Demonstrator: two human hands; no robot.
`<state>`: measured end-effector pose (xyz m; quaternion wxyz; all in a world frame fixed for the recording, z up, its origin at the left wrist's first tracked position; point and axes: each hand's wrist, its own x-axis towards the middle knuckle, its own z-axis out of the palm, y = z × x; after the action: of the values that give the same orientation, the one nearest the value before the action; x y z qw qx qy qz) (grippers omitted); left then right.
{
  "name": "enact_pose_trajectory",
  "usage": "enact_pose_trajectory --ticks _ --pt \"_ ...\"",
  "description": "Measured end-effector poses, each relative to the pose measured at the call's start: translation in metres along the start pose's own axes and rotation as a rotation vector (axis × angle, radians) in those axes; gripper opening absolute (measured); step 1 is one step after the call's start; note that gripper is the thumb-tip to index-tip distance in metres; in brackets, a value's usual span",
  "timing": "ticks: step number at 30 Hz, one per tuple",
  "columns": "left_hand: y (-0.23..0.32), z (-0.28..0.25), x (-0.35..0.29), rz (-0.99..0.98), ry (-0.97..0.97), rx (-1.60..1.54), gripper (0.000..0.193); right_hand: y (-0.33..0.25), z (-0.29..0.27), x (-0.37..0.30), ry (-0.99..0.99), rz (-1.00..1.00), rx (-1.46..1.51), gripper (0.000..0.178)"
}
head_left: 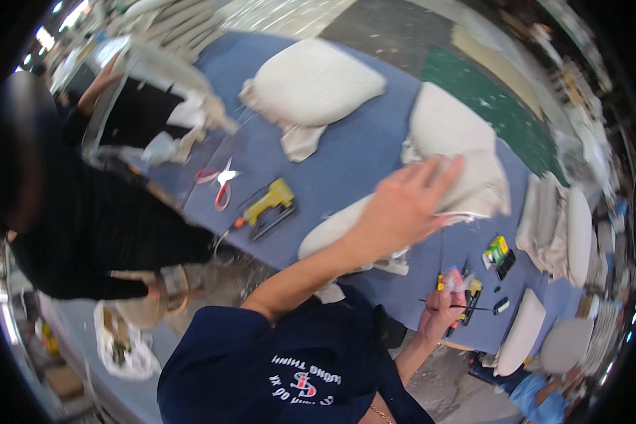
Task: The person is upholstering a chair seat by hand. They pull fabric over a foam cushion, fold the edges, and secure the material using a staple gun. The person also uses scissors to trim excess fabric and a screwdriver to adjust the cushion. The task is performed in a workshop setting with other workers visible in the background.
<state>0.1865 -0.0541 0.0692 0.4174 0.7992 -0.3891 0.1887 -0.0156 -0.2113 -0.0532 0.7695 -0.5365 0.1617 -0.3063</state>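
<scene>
My left hand [413,201] reaches across a cream fabric-covered cushion [449,120] with loose cloth at its near end. Its fingers are stretched out, slightly blurred, over that cloth; whether they press on it I cannot tell. Close to my body, my right hand [442,311] is closed around a thin dark rod [479,308]. Something pink and clear [456,279] shows at the same hand; whether it is held is unclear. Beside it lies a yellow and black tool [472,295], partly hidden. Under my left forearm rests another cream padded piece [332,230].
On the blue table [325,169] lie a yellow staple gun [272,205] with a hose, red-handled cutters [222,185], a cream cushion [318,81] and a green-yellow box [496,249]. A co-worker in black [99,219] stands at the left. More padded pieces [521,332] lie at right.
</scene>
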Motion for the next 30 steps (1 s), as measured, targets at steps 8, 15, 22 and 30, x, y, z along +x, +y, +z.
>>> enact_pose_trajectory --ticks 8,15,22,30 --pt "0.047 0.034 0.021 0.18 0.194 0.123 0.033 -0.02 0.007 0.015 -0.071 0.026 -0.016 0.028" --pt "0.031 0.072 0.055 0.186 0.274 0.174 0.016 -0.027 0.01 0.022 -0.071 -0.05 -0.092 0.02" --pt "0.04 0.054 0.018 0.088 0.363 -0.035 0.016 -0.044 0.011 0.037 0.033 -0.079 -0.129 0.018" --pt "0.059 0.045 -0.011 0.023 0.355 -0.43 0.023 -0.074 0.06 0.056 0.092 -0.174 -0.081 0.019"
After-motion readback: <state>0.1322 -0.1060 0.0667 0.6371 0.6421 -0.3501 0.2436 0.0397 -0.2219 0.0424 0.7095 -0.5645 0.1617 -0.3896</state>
